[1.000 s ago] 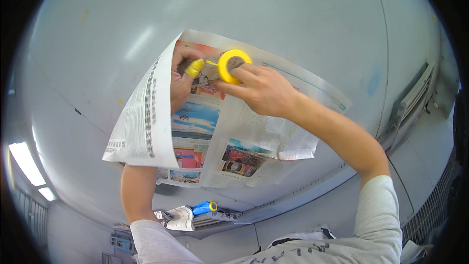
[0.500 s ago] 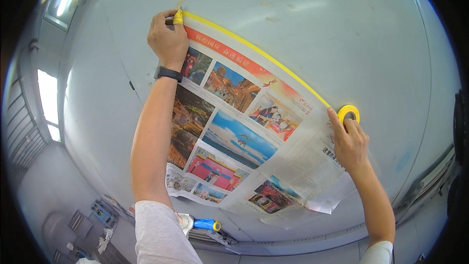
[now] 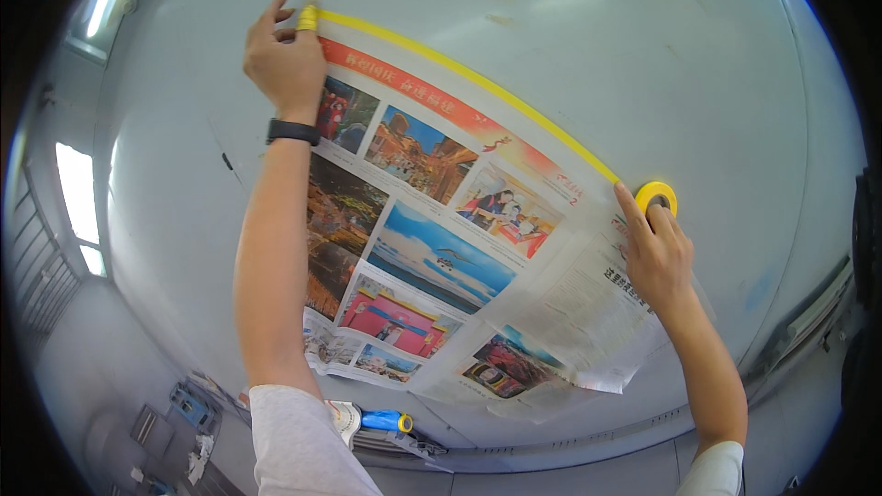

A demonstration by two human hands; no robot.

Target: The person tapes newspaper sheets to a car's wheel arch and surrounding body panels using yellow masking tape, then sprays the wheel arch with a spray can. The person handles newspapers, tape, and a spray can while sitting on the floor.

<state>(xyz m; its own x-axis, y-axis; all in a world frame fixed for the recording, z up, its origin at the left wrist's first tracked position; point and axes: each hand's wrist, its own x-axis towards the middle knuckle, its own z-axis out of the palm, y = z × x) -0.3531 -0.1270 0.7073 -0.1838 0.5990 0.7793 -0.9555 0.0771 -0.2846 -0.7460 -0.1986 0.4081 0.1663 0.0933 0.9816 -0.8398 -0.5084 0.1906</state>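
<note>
Seemingly to tension the yellow strip (image 3: 487, 84) along the top edge of the newspaper (image 3: 441, 257) against the grey panel (image 3: 643, 83), the right hand (image 3: 661, 266) is clamped on the tape roll (image 3: 656, 188), while the left hand (image 3: 288, 69), fingers apart, apparently anchors the strip's upper-left end.

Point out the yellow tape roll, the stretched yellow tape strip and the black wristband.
Yellow tape roll (image 3: 653, 188): head view, upper part of its ring.
Yellow tape strip (image 3: 491, 87): head view, about midway along its length.
Black wristband (image 3: 293, 132): head view, middle of its band.
</note>
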